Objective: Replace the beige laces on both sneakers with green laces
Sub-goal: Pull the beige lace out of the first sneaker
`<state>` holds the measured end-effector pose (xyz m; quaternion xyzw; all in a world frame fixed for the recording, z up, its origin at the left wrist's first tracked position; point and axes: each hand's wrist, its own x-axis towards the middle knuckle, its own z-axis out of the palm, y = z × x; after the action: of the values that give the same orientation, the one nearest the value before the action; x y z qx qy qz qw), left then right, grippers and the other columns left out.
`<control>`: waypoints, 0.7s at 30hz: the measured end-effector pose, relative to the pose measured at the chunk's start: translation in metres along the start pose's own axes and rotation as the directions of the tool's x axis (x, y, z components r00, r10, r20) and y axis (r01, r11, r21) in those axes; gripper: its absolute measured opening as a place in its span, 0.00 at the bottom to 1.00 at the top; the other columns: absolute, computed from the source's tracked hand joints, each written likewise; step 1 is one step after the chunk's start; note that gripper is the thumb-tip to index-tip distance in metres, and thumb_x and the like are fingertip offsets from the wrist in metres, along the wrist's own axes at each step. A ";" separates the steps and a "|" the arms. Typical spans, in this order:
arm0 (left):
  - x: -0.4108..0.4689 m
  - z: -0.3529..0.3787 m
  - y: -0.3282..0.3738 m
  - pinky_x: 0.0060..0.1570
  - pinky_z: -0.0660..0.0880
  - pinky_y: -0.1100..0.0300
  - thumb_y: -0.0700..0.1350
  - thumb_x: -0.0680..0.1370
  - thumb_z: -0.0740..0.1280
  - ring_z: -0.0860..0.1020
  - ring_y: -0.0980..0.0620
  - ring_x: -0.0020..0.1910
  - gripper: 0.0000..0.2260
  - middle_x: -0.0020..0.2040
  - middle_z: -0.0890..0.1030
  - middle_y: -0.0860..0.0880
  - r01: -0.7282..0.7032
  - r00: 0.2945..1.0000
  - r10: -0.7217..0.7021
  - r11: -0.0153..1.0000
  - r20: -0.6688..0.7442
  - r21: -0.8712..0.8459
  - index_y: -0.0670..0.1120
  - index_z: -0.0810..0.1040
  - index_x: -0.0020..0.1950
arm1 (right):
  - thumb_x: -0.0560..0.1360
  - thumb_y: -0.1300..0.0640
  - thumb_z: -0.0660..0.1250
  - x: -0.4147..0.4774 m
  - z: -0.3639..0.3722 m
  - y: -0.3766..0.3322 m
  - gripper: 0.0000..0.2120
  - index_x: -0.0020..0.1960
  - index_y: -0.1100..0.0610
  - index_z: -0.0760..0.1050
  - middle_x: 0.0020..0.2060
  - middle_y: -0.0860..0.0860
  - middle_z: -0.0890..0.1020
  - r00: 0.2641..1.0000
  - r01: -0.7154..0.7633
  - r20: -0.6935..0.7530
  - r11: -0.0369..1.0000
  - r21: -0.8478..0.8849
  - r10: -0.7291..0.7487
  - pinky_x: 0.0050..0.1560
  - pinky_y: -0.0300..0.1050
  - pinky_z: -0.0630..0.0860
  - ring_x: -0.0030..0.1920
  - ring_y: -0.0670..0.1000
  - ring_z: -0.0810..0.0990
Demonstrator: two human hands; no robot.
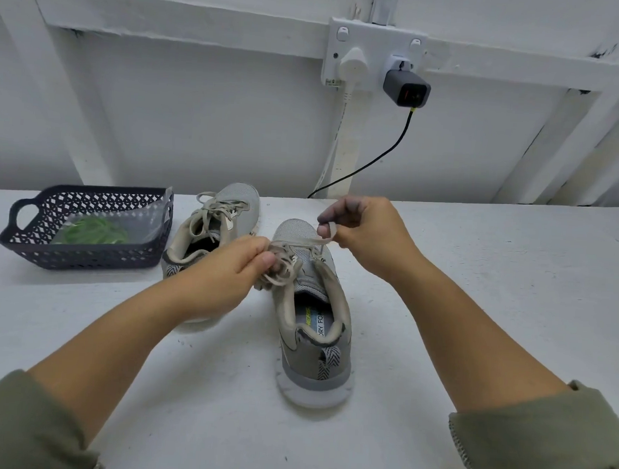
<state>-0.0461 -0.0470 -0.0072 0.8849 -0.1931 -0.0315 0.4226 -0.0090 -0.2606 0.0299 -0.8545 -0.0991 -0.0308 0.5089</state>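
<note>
Standing against a white wall (199, 119), the white tabletop (479, 281) holds two grey shoes near its middle: the nearer sneaker (314, 365) and the farther sneaker (238, 197). A socket (374, 31) on the wall has a grey charger (405, 88) in it, and a black cord (378, 158) hangs down to the back edge. A dark basket (82, 256) sits by the left edge. Green laces (94, 234) lie in a clear bag inside it. The left hand (226, 269) grips a bunch of beige lace (311, 242) on the nearer sneaker. The right hand (369, 234) pinches one end of that lace above the toe.
</note>
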 end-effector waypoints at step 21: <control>0.013 0.001 0.004 0.38 0.71 0.69 0.37 0.80 0.63 0.75 0.62 0.36 0.06 0.38 0.81 0.58 -0.120 0.992 0.106 0.968 -0.074 -0.222 0.47 0.76 0.48 | 0.72 0.68 0.71 0.007 -0.004 0.008 0.08 0.44 0.57 0.77 0.36 0.55 0.82 0.998 -0.058 0.026 0.969 0.242 0.053 0.45 0.44 0.82 0.38 0.50 0.82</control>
<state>-0.0356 -0.0546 -0.0027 0.8191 -0.2250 -0.0018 0.5276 -0.0009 -0.2666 0.0257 -0.7887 -0.0834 0.0042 0.6091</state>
